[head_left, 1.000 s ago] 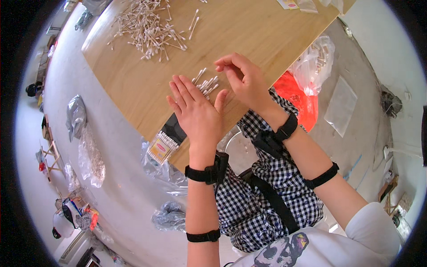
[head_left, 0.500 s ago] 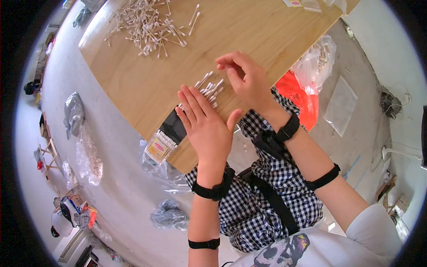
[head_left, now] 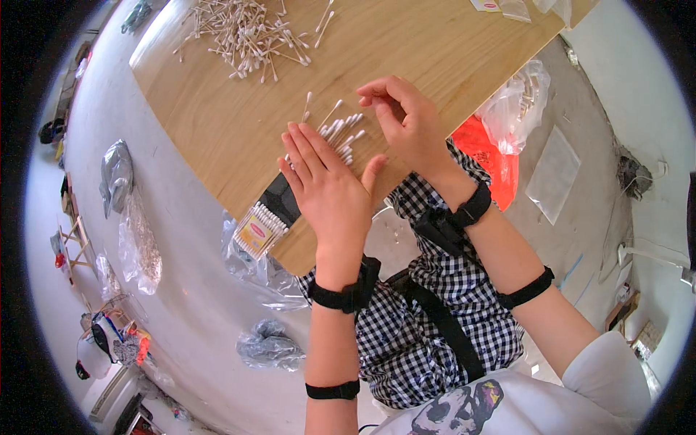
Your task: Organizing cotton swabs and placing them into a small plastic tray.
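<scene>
My left hand [head_left: 328, 190] lies flat, palm down, over a small bunch of cotton swabs [head_left: 341, 136] near the table's corner. Its fingers are stretched out with the thumb spread, and they cover part of the bunch. White swab tips fan out beyond the fingers, a few of them loose and askew. To the right of the bunch, my right hand [head_left: 407, 116] hovers with fingers loosely curled and thumb apart, holding nothing that I can see. A black pad [head_left: 280, 200] lies beside my left hand, and a pack of cotton swabs [head_left: 261, 229] with a yellow label sits at the edge.
A large loose heap of cotton swabs [head_left: 243, 36] covers the far left of the wooden table [head_left: 435, 51]. Small clear packets [head_left: 513, 9] lie at the far right edge. Below on the floor are a red bag [head_left: 491, 161], a clear bag [head_left: 516, 109] and crumpled plastic [head_left: 270, 346].
My left hand has slid slightly up and left over the swabs, whose tips now spread out more widely. The right hand has shifted slightly, still curled.
</scene>
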`<act>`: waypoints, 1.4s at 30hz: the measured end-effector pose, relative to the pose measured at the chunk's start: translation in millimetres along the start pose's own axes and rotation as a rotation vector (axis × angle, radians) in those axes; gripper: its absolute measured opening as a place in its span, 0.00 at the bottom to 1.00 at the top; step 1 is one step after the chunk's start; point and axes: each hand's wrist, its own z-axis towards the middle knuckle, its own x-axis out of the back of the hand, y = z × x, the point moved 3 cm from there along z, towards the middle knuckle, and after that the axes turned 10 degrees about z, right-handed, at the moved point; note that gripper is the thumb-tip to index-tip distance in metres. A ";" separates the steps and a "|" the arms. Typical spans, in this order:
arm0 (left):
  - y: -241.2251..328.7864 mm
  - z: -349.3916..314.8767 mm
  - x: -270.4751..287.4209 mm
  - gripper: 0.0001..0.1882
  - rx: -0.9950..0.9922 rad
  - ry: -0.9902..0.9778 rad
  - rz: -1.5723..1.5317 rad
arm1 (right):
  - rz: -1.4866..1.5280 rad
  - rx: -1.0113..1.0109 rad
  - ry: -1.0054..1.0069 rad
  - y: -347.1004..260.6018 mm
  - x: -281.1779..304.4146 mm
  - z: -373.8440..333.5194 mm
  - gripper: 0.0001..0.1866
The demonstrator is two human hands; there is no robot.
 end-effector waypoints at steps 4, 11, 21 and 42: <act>-7.5 6.1 -1.8 0.50 -0.002 0.014 -0.064 | -0.023 -0.045 0.004 -0.6 -0.6 -2.4 0.11; -8.4 0.1 9.3 0.49 -0.035 0.008 -0.195 | -0.042 -0.016 -0.003 0.0 -0.1 -0.7 0.11; 5.2 -2.2 1.1 0.50 -0.066 0.022 -0.130 | -0.058 -0.001 0.004 1.1 -3.1 -3.0 0.11; -26.8 -12.8 19.1 0.38 0.101 0.116 -0.418 | 0.021 0.047 -0.012 -1.0 -3.2 1.6 0.12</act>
